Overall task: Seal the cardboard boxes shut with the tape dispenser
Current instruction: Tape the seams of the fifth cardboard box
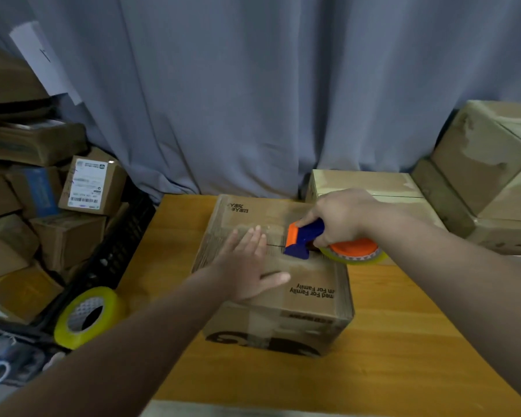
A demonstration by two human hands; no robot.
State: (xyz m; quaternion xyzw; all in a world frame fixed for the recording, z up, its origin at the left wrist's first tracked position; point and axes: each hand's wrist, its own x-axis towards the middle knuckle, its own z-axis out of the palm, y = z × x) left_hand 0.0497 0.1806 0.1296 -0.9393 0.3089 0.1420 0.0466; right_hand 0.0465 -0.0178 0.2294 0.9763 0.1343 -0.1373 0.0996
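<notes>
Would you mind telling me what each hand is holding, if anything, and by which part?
The right hand grips the tape dispenser by its blue handle. The left hand holds nothing; it lies flat on the cardboard box's top.

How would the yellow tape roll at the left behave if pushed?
The yellow tape roll stands on its rim, so a push would probably set it rolling. Its winding looks thick, so it is likely stiff and fairly heavy.
</notes>
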